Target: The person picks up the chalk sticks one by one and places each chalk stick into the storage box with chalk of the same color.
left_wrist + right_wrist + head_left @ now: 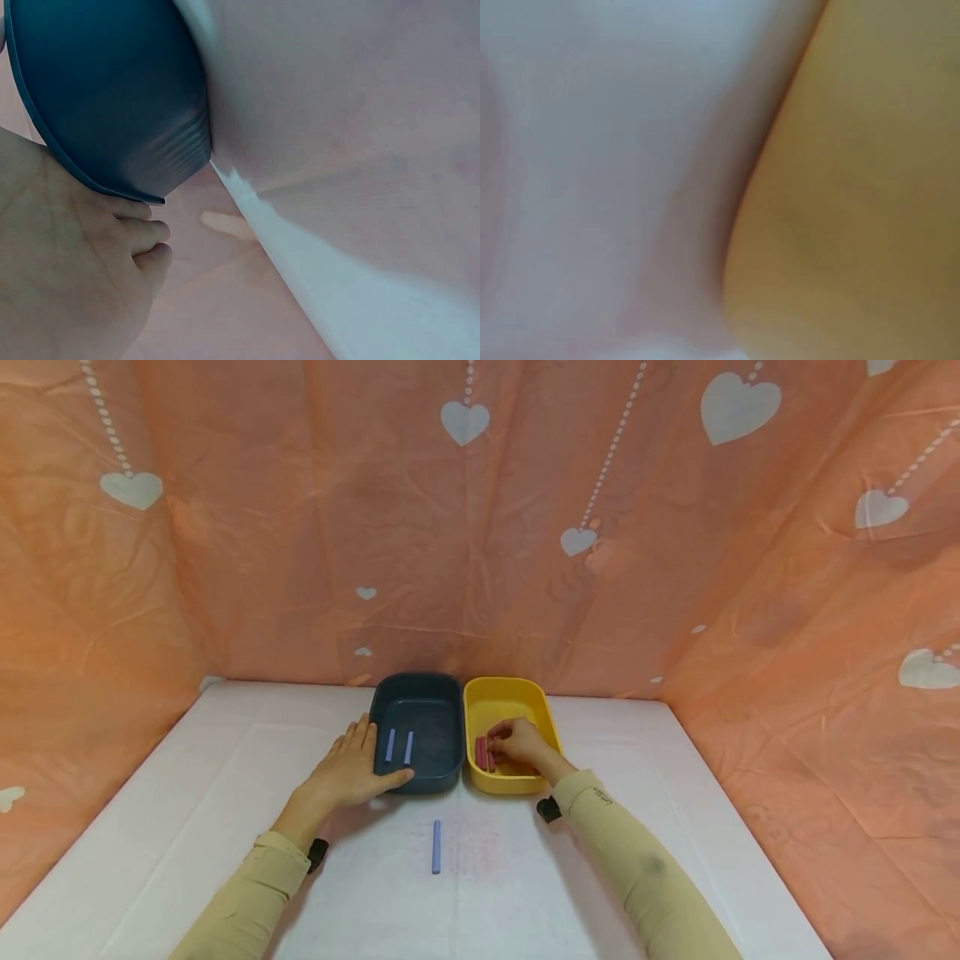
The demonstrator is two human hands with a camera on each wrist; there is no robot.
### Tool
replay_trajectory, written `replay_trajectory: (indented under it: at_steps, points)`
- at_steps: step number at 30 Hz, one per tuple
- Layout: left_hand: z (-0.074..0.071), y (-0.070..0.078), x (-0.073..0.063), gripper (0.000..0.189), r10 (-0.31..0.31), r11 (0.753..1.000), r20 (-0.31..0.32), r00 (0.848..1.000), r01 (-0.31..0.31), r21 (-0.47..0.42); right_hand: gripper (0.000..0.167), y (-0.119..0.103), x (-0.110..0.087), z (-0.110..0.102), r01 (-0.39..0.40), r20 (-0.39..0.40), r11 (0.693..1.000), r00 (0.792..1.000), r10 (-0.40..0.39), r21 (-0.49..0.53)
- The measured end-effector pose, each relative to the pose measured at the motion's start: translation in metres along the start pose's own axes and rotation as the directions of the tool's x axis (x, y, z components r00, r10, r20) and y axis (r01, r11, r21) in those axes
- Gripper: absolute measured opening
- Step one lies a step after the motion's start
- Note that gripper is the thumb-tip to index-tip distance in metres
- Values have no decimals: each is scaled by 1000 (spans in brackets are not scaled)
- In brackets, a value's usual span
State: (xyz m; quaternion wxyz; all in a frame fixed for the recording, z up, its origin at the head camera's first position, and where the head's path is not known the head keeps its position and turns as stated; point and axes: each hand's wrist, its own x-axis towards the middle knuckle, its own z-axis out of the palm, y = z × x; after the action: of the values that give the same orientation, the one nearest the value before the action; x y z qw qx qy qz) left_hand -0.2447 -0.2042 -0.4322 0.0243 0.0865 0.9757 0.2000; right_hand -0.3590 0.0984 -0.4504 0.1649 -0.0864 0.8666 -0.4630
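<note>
My left hand (348, 774) rests on the left front corner of a dark blue tray (431, 718), thumb spread along the front rim and fingers straight along the left side. Two blue-violet chalk sticks (408, 748) lie inside that tray. Reaching into the yellow tray (506, 783) beside it, my right hand (521, 742) pinches a red chalk stick among several red chalk sticks (481, 755) at the tray's left front. The fingers partly hide them. In the left wrist view, the palm (67, 247) lies against the dark tray's rim; the right wrist view shows only the yellow tray's outer wall (855, 187) and tablecloth.
One blue-violet chalk stick (437, 847) lies on the white tablecloth (360, 893) in front of the trays. Faint pink smudges mark the cloth near it. An orange curtain (420, 543) with white hearts hangs behind the trays and along both sides.
</note>
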Motion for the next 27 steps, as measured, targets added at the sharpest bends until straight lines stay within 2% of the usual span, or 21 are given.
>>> replay_trajectory:
  at_steps: [11, 22, 27]
  points:
    - [-1, 3, -1, 119, -5, 1000, 3, 1000, 5, 3, 28, -7, -15, -2, 119, -24, 989, 992, -122, -93]
    - [-1, 3, -1, 121, -8, 1000, 4, 1000, 8, -2, 31, -24, -44, -6, 146, -8, 989, 989, -146, -33]
    - [-1, 3, -1, 122, -8, 1000, 4, 1000, 8, 2, 31, -31, -55, -7, 208, -6, 977, 978, -208, -48]
